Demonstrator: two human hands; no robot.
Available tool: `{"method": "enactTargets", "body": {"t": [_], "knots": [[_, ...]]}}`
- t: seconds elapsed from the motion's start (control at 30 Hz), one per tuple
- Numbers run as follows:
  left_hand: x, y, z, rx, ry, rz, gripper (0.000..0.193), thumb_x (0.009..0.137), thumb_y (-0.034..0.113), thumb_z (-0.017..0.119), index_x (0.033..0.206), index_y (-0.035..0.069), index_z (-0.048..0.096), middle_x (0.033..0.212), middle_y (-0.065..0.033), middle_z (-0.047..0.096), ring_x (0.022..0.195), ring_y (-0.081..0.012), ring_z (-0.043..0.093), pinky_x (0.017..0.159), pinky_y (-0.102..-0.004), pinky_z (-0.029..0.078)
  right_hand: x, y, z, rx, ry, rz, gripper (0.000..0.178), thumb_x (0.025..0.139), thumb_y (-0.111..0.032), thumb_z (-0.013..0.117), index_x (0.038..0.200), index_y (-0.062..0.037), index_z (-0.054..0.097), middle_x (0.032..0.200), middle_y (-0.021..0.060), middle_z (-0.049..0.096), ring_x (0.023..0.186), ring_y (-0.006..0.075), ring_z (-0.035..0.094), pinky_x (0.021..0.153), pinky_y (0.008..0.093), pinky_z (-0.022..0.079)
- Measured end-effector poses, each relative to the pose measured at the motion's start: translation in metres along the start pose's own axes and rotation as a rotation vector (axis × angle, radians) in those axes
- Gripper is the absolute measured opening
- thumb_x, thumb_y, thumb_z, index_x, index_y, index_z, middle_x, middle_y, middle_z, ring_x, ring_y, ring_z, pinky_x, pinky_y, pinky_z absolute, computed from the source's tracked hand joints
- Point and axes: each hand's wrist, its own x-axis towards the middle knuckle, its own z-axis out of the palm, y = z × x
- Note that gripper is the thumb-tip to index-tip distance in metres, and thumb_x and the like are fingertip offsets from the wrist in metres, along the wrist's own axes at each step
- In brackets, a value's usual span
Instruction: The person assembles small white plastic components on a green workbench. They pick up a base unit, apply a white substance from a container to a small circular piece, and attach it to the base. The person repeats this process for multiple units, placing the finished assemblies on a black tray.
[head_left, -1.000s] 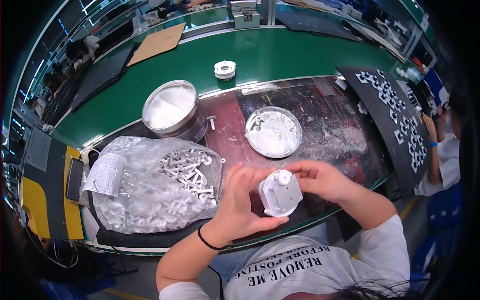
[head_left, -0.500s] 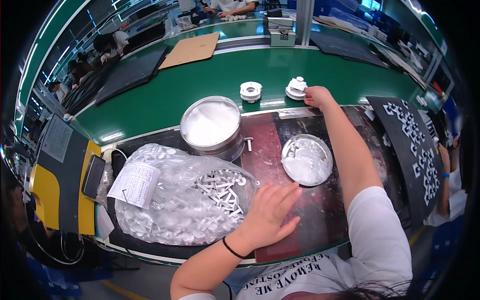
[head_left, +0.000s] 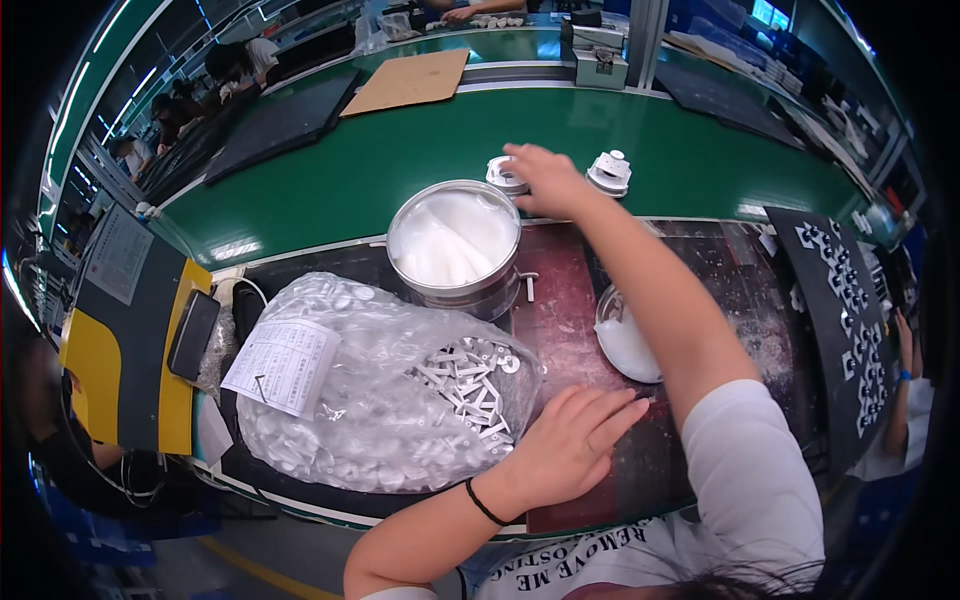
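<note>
My right hand point(head_left: 548, 184) reaches across to the green belt at a white round plastic part with a ring-shaped centre point(head_left: 503, 172). Its thumb and fingers are apart at the part's right side and partly cover it. A second white round part point(head_left: 608, 172), with a knob on top, stands to the right. My left hand point(head_left: 572, 445) is open over the near bench edge, fingers stretched out and nothing in them. Beside it lies a clear plastic bag point(head_left: 350, 400) of white T-shaped plastic pieces point(head_left: 470, 385). Under my right forearm sits a round dish point(head_left: 628, 345) with white material, partly hidden.
A metal pot point(head_left: 455, 240) with a white lining stands behind the bag. One loose T-shaped piece point(head_left: 529, 286) lies beside it. A yellow and black box point(head_left: 130, 340) stands at left, and a black board of small white parts point(head_left: 845, 320) at right, near another person's arm.
My right hand has gone from the knobbed part on the right to the ring-shaped part on the left. My left hand stays near the bag. The whole view has shifted slightly.
</note>
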Motion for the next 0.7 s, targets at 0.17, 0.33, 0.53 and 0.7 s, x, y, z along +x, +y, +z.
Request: {"method": "enactTargets", "body": {"t": [0.17, 0.33, 0.53, 0.7], "knots": [[0.0, -0.001, -0.004, -0.01, 0.011, 0.016, 0.06, 0.069, 0.006, 0.063, 0.127, 0.003, 0.046, 0.119, -0.015, 0.052, 0.105, -0.0327, 0.051, 0.091, -0.0439, 0.039, 0.017, -0.015, -0.014, 0.074, -0.23, 0.243, 0.039, 0.076, -0.028, 0.069, 0.111, -0.0132, 0.061, 0.113, 0.0095, 0.06, 0.108, 0.0281, 0.055, 0.089, 0.0415, 0.045], [0.002, 0.004, -0.005, 0.021, 0.003, 0.028, 0.055, 0.07, 0.006, 0.063, 0.123, 0.003, 0.049, 0.116, -0.0145, 0.054, 0.101, -0.0328, 0.051, 0.089, -0.0435, 0.039, -0.014, -0.01, -0.113, 0.206, -0.26, 0.274, 0.039, 0.076, -0.031, 0.069, 0.106, -0.0064, 0.064, 0.096, 0.0141, 0.066, 0.09, 0.0308, 0.062, 0.078, 0.0387, 0.048], [0.003, 0.006, -0.003, 0.066, -0.004, 0.017, 0.048, 0.069, 0.007, 0.063, 0.116, 0.002, 0.052, 0.11, -0.0139, 0.056, 0.1, -0.0326, 0.052, 0.089, -0.0433, 0.039, -0.072, -0.025, -0.213, 0.506, -0.205, 0.314, 0.044, 0.08, -0.035, 0.07, 0.108, -0.002, 0.063, 0.091, 0.009, 0.066, 0.079, 0.0181, 0.061, 0.072, 0.0308, 0.047], [0.005, 0.007, 0.002, 0.096, 0.011, 0.042, 0.047, 0.068, 0.005, 0.064, 0.114, 0.001, 0.053, 0.108, -0.0156, 0.056, 0.098, -0.034, 0.052, 0.087, -0.0424, 0.041, -0.097, -0.021, -0.264, 1.341, 0.274, 0.259, 0.032, 0.092, -0.025, 0.056, 0.113, -0.0011, 0.057, 0.106, 0.0074, 0.063, 0.097, 0.017, 0.06, 0.091, 0.0313, 0.048]]}}
